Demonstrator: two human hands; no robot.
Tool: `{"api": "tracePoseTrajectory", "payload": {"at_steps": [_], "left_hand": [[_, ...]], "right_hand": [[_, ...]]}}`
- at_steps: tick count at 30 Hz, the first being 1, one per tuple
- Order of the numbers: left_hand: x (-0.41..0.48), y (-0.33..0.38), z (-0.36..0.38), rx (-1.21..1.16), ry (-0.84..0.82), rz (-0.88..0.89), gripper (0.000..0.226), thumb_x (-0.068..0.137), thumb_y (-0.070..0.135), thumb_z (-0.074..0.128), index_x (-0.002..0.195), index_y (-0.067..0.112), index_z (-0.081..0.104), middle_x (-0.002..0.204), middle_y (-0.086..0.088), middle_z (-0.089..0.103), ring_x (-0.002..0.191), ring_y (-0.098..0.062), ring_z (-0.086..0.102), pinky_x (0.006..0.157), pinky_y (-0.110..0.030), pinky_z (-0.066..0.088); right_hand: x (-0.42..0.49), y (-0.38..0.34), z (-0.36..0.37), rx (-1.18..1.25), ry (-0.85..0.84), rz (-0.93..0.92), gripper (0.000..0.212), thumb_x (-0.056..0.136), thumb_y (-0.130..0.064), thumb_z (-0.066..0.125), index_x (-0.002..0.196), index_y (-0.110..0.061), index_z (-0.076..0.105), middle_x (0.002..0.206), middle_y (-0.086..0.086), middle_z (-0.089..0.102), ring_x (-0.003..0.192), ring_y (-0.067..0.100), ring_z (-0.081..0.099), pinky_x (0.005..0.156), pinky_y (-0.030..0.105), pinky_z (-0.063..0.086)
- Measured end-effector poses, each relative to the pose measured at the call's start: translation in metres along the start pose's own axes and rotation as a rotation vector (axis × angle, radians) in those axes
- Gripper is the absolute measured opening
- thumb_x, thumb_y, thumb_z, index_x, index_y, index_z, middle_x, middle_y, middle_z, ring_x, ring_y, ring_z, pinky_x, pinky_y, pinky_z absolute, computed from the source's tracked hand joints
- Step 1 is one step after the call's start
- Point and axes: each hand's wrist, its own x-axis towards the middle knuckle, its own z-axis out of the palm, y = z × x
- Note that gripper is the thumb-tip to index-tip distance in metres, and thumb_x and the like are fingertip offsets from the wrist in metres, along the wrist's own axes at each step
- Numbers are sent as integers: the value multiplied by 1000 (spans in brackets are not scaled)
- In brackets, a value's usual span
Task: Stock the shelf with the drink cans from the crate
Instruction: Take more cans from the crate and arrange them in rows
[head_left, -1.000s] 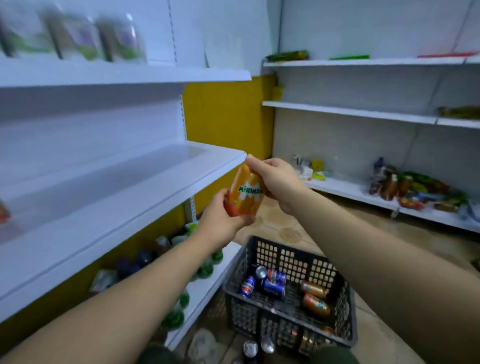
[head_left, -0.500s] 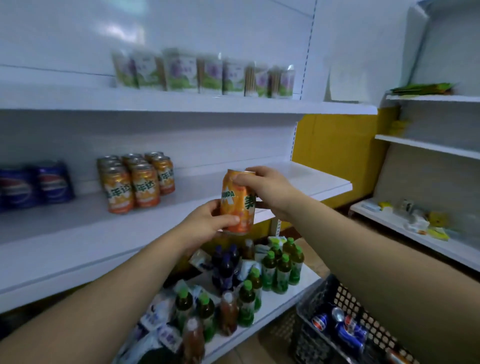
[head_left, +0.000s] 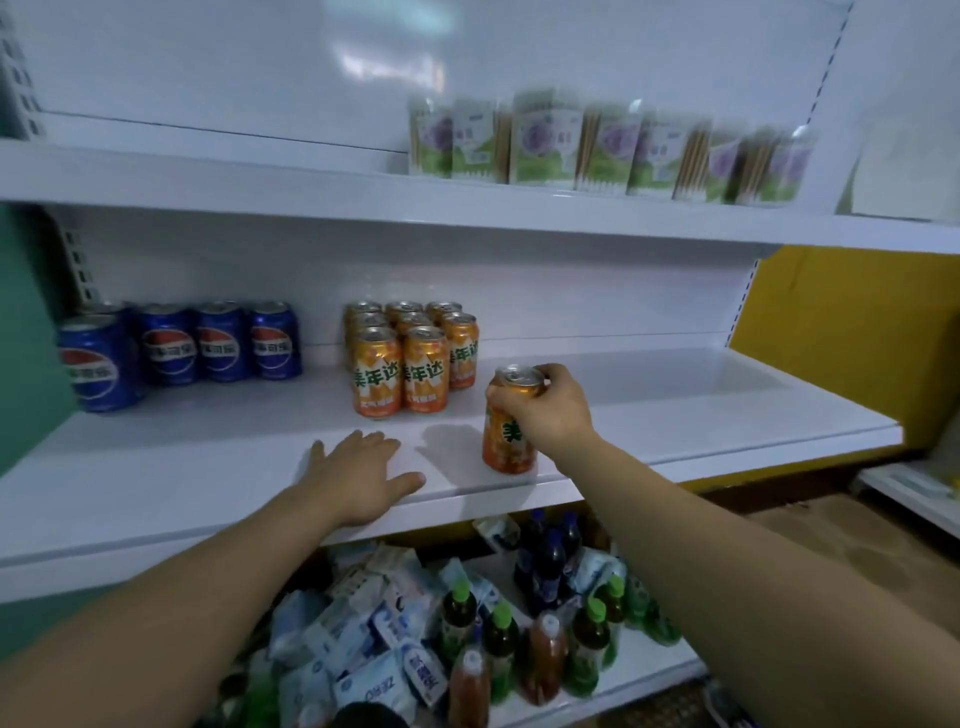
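– Gripping what, right hand (head_left: 545, 410)?
– 1 orange aluminium drink can (head_left: 506, 448), upright near the white metal shelf (head_left: 182, 467) front edge, fingers curled round its top. Left hand (head_left: 358, 478): flat, fingers spread, resting on shelf.

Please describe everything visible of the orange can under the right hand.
The orange can looks metallic, with a silver top and green characters on its side. It stands about upright near the front edge of the middle shelf, apart from the other orange cans behind it. The right hand grips its top from above.
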Motion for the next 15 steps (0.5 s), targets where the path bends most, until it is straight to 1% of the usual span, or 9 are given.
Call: {"api": "tracePoseTrajectory", "payload": {"at_steps": [2, 3, 5, 7, 9, 12, 13, 15], "left_hand": [[3, -5, 3, 6, -29, -27, 79, 86, 74, 25, 152, 32, 12, 161, 5, 4, 147, -18, 2, 116, -55, 3], [5, -6, 6, -3, -38, -32, 80, 86, 75, 23, 152, 33, 10, 161, 6, 1, 148, -17, 0, 116, -56, 1], [8, -6, 10, -10, -34, -29, 80, 85, 76, 21, 152, 33, 9, 161, 7, -1, 147, -16, -2, 116, -56, 0], [12, -8, 12, -11, -25, -31, 81, 84, 77, 21, 151, 34, 9, 161, 7, 0, 147, -14, -1, 116, -56, 1], [14, -9, 14, -22, -16, -36, 81, 83, 78, 23, 151, 34, 11, 161, 8, 2, 147, -14, 1, 116, -55, 1], [17, -12, 18, -35, 6, -37, 82, 82, 78, 25, 150, 35, 13, 160, 9, 4, 147, -13, 3, 116, -54, 2], [17, -12, 18, -37, 11, -33, 82, 82, 78, 26, 150, 35, 14, 160, 9, 4, 147, -12, 3, 116, -54, 2], [17, -13, 19, -43, 18, -33, 81, 82, 78, 26, 150, 36, 14, 160, 10, 4, 147, -12, 3, 116, -53, 2]], "right_hand": [[7, 5, 8, -42, 18, -31, 76, 71, -48, 79, 133, -17, 46, 125, 6, 53, 109, 25, 57, 95, 44, 51], [11, 9, 12, -49, 12, -36, 77, 73, -47, 77, 136, -18, 44, 128, 7, 50, 113, 26, 55, 97, 45, 49], [16, 17, 19, -34, -27, -45, 78, 80, -37, 72, 144, -20, 33, 135, 7, 40, 120, 27, 49, 102, 45, 44], [26, 24, 27, -25, -65, -57, 78, 84, -26, 68, 148, -22, 23, 140, 7, 35, 123, 28, 45, 103, 43, 42], [39, 28, 34, -45, -85, -73, 79, 84, -26, 67, 148, -23, 20, 138, 7, 37, 120, 27, 47, 100, 43, 43], [55, 32, 50, -56, -121, -128, 77, 85, -31, 67, 145, -25, 19, 132, 7, 45, 113, 25, 52, 90, 36, 43], [60, 34, 56, -49, -119, -139, 77, 86, -33, 67, 145, -25, 18, 131, 9, 48, 114, 27, 54, 90, 35, 43], [68, 37, 66, -40, -115, -140, 81, 87, -36, 67, 148, -25, 14, 134, 10, 48, 117, 28, 53, 93, 36, 43]]}}
